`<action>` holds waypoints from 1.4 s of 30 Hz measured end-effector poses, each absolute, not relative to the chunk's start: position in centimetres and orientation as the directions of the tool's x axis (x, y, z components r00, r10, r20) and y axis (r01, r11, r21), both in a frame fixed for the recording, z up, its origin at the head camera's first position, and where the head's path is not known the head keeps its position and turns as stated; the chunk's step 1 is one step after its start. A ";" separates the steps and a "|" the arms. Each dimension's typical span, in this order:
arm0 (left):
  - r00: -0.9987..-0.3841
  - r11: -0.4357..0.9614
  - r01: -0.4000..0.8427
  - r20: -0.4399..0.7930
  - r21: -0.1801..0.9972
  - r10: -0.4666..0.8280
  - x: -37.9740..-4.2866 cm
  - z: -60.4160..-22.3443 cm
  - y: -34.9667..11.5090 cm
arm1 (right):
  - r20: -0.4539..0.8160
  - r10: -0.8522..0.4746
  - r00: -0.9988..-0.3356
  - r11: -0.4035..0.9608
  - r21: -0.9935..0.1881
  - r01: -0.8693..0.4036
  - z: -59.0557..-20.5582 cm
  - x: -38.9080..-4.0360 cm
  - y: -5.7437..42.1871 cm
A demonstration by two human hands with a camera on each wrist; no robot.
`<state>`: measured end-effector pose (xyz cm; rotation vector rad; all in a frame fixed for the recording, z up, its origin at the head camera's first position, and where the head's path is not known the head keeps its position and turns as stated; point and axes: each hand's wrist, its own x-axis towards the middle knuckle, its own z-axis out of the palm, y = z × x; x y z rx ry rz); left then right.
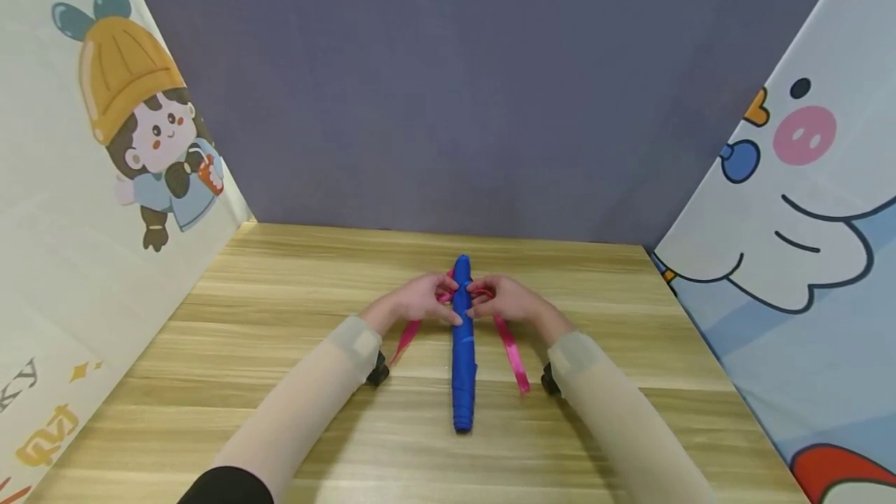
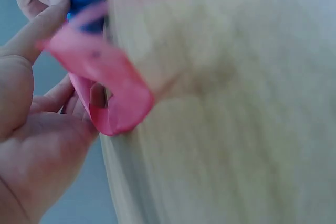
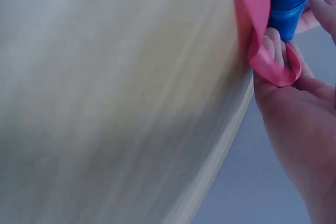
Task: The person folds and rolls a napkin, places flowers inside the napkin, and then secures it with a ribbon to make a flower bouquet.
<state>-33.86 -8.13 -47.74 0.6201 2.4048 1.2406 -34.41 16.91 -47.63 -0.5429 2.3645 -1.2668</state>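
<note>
A rolled blue umbrella [image 1: 463, 379] lies lengthwise on the wooden table, its far end pointing at the back wall. Around its upper part runs a pink ribbon [image 1: 511, 352], with one tail hanging out on each side. From the left, my left hand [image 1: 420, 298] holds the ribbon, its thumb reaching to the umbrella's side. Opposite it, my right hand [image 1: 509, 300] grips the ribbon, fingertips right at the umbrella. In the left wrist view the ribbon [image 2: 105, 69] bulges in a loose loop by the fingers. The right wrist view has the ribbon [image 3: 252, 3] curling round the fingers.
The wood-grain table [image 1: 280, 411] ends at a grey back wall [image 1: 448, 99]. Cartoon-printed panels stand at the left [image 1: 56, 177] and right [image 1: 770, 255]. A dark wrist camera [image 1: 378, 370] sits under the left sleeve, another [image 1: 550, 379] under the right.
</note>
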 end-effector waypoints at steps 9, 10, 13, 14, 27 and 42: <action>-0.855 0.508 0.230 -0.077 0.830 0.513 -33.6 -48.4 -7.7 | -0.136 -0.489 -0.862 0.516 -0.842 -0.160 -47.7 -33.1 16.2; -0.858 0.513 0.238 -0.069 0.825 0.509 -33.6 -48.5 -7.7 | -0.132 -0.478 -0.869 0.529 -0.833 -0.164 -47.7 -33.1 16.1; -0.869 0.527 0.251 -0.050 0.812 0.492 -33.4 -48.5 -7.7 | -0.128 -0.449 -0.884 0.567 -0.806 -0.172 -47.7 -32.9 16.0; -0.871 0.528 0.253 -0.046 0.811 0.488 -33.4 -48.4 -7.7 | -0.126 -0.444 -0.887 0.575 -0.800 -0.174 -47.7 -32.8 16.0; -0.849 0.494 0.255 -0.052 0.831 0.526 -32.5 -48.1 -7.7 | -0.170 -0.477 -0.862 0.555 -0.819 -0.146 -47.7 -32.0 16.3; -0.829 0.479 0.248 -0.071 0.842 0.555 -31.7 -48.2 -7.8 | -0.178 -0.521 -0.835 0.518 -0.844 -0.143 -47.4 -30.8 16.9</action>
